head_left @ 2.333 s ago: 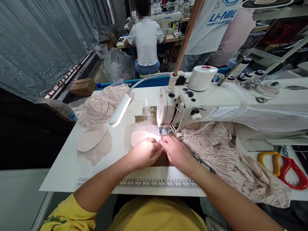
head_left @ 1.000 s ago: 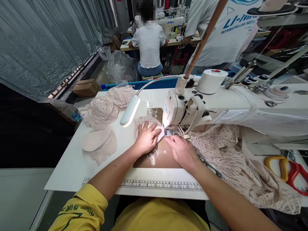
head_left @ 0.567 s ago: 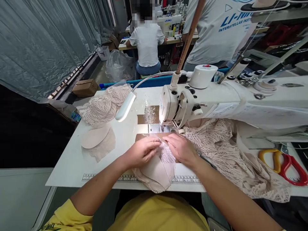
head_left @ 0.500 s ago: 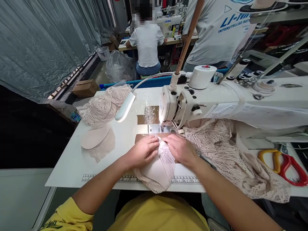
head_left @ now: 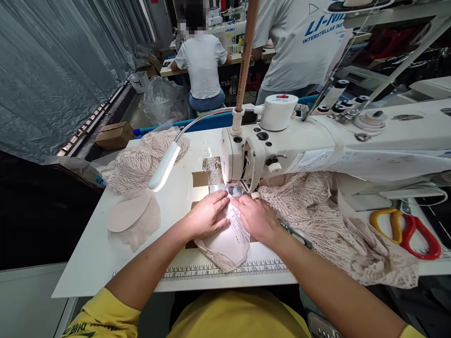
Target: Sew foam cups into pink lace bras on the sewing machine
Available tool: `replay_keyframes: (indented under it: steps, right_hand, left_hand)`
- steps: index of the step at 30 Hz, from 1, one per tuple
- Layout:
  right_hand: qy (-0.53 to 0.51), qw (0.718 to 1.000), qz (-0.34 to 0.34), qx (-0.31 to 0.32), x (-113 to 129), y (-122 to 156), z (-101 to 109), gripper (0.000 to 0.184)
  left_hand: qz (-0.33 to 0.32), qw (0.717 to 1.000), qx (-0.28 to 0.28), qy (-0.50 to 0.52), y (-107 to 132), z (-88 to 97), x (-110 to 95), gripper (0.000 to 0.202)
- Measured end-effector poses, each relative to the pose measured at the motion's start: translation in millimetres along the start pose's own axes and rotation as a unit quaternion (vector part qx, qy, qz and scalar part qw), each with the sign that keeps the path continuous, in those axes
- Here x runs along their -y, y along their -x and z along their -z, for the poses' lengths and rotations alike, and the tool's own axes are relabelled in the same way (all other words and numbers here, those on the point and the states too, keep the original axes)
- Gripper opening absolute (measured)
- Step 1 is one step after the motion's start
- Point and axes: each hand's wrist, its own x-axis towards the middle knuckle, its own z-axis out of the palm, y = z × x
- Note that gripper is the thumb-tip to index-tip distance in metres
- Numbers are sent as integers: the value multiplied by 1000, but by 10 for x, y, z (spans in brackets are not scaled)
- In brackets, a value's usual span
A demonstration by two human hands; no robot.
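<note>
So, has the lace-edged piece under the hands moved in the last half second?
Yes: the lace-edged piece has moved toward the sewing machine; its near tip reached the near edge of the white table before, and now stops short.

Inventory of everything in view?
table: 1, white, centre
sewing machine: 1, white, right
lamp: 1, white, centre left
fabric piece: 1, pale pink, front centre
lace heaps: 2, beige, left and right
cutouts: at least 2, pale pink, left
scissors: 1, yellow and red handles, right
ruler strip: 1, white, front edge
box: 1, brown, left floor
bag: 1, clear, back floor
curtain: 1, grey, upper left
other people: 2+, white shirts, back
left hand: 1, bare, on fabric piece
right hand: 1, bare, on fabric piece
</note>
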Motion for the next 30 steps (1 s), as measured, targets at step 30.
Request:
replay_keyframes:
  steps: [30]
  right_hand:
    - [-156, 987, 6, -36, -149, 114, 90, 34]
  left_hand:
    - [-48, 990, -123, -43, 178, -146, -163, 27]
